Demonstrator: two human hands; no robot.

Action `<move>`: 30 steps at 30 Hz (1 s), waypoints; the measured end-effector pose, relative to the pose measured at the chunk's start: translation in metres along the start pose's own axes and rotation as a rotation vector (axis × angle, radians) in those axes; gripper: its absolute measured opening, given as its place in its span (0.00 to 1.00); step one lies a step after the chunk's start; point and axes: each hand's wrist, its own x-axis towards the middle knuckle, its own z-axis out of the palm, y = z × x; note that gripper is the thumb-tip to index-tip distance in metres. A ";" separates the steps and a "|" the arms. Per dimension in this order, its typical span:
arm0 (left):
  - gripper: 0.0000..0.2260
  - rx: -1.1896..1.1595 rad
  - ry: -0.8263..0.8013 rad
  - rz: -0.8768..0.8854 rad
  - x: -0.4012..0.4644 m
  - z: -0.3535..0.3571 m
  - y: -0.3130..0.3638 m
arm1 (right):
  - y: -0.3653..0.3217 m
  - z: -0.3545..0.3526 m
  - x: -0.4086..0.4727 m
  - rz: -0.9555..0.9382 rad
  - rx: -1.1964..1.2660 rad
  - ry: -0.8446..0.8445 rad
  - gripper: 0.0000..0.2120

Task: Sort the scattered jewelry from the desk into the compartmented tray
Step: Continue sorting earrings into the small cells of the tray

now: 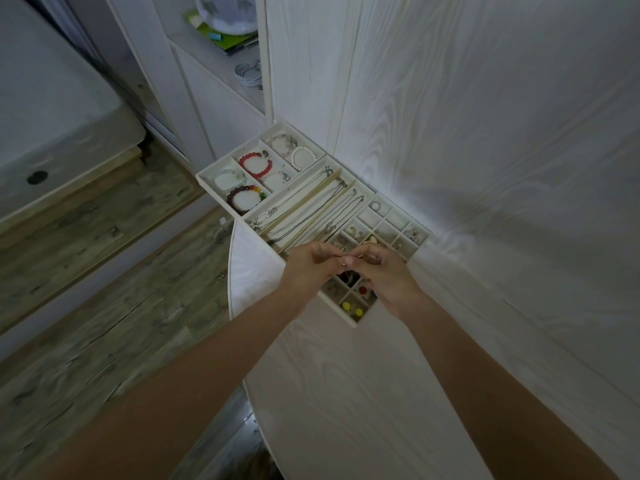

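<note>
A cream compartmented tray (205,177) lies on the white desk, its left end hanging over the desk's edge. Bead bracelets (255,164) fill its left section, thin chain necklaces (311,206) the middle one, and small earrings sit in the grid of little squares (391,226) on the right. My left hand (308,268) and my right hand (384,271) meet above the grid's near part. Together they pinch a small earring (343,259) between their fingertips. Yellow beads (351,308) and a red piece (362,290) show in the squares below my hands.
The white wood-grain desk (450,202) stretches right and toward me. Left of it the wooden floor (86,306) lies far below. A shelf behind the tray holds a round pale object (228,12), a green book and coiled white cable (247,74).
</note>
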 end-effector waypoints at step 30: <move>0.10 1.215 0.014 0.255 0.048 -0.026 -0.003 | 0.005 0.006 0.051 -0.266 -0.764 0.234 0.03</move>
